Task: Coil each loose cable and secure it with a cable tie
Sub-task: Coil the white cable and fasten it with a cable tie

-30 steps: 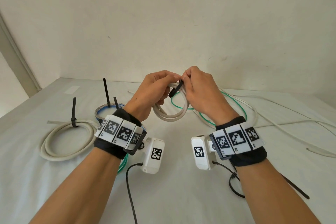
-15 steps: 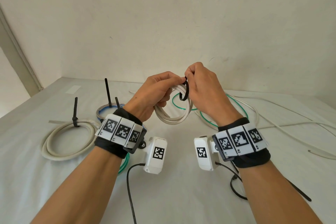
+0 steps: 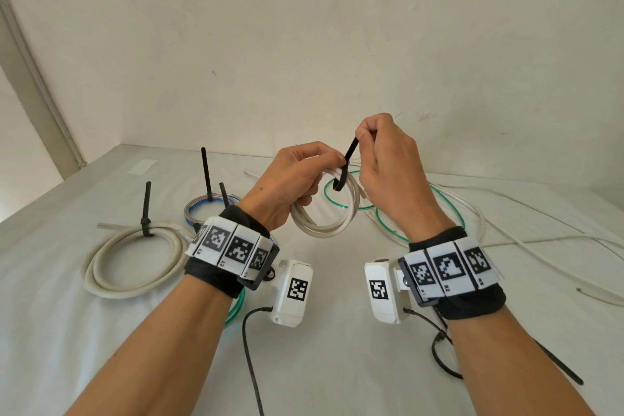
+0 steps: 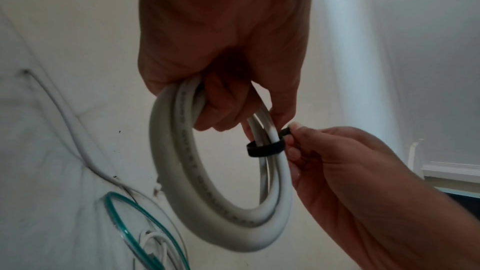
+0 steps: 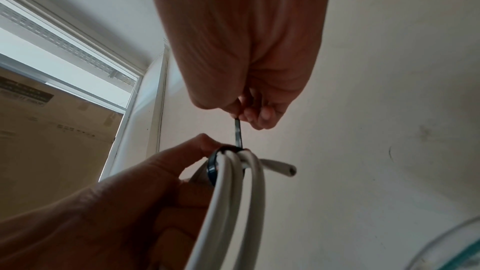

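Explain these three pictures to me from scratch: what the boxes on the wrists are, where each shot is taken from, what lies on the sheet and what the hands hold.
No machine here: a person works with bare hands. The white boxes strapped to the wrists are small cameras; the checkered bands are markers. The wide picture comes from a head camera; the other two look up from each wrist.

The left hand grips a coiled white cable. The right hand pinches the tail of a black cable tie looped around that coil.

On the white sheet lie a thick white coil and a blue coil, both already tied, plus loose green cable and loose white cable.
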A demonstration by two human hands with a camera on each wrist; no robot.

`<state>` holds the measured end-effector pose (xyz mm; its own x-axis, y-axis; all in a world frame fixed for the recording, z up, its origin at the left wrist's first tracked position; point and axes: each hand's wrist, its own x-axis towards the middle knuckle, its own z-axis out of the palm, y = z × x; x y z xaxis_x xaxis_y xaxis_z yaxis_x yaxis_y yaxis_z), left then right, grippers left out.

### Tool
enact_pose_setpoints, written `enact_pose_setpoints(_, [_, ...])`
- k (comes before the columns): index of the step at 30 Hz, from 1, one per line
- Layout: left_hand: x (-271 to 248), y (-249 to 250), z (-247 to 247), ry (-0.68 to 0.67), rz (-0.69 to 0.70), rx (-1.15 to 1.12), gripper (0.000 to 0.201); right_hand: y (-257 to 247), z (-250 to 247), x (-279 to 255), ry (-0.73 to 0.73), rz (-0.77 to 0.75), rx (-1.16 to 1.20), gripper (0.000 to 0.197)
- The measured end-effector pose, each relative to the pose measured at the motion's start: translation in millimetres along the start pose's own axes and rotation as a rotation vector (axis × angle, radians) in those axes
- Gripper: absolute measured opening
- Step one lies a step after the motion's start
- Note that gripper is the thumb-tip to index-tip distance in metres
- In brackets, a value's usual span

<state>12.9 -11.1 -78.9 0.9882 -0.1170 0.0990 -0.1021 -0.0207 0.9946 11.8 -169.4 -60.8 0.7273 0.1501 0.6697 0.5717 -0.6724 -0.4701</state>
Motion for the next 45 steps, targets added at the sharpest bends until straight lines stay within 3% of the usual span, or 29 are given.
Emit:
enact_pose_setpoints(4, [2, 2, -2, 0.046, -0.01, -0.091, 0.007, -7, 3, -1, -0.02, 0.092, 0.187, 0.014])
enact_pose_setpoints(7, [3, 1, -2, 0.05, -0.014, -0.123, 0.01, -2, 8, -1, -0.056, 0.108, 0.188, 0.015])
enact_pose_setpoints(12, [4, -1, 1, 0.053, -0.051, -0.192, 0.009, 7, 1, 2, 0.012, 0.151, 0.218, 0.015])
enact_pose_setpoints(17, [7, -6, 3, 0.136, -0.088, -0.326, 0.023, 9, -2, 3, 0.057, 0.239, 0.309, 0.016])
enact_pose_setpoints(26, [5, -13, 14, 0.213, -0.046, -0.294, 0.028, 7, 1, 0, 0.055, 0.099, 0.015, 0.013])
enact_pose_setpoints(30, [1, -8, 14, 0.177, -0.059, -0.23, 0.022, 6, 0, 1, 0.028, 0.031, -0.052, 0.011])
enact_pose_setpoints(34, [-2, -2, 13, 0.116, -0.075, -0.218, 0.035, 5, -3, 2, 0.025, -0.001, -0.134, 0.013])
enact_pose_setpoints(39, [-3, 1, 9, 0.085, -0.063, -0.147, 0.024, 6, -2, 1, 0.011, 0.026, -0.11, 0.012])
enact_pose_setpoints(45, [-3, 2, 9, 0.143, -0.058, -0.102, 0.021, 6, 1, -1, 0.007, 0.021, -0.059, 0.011])
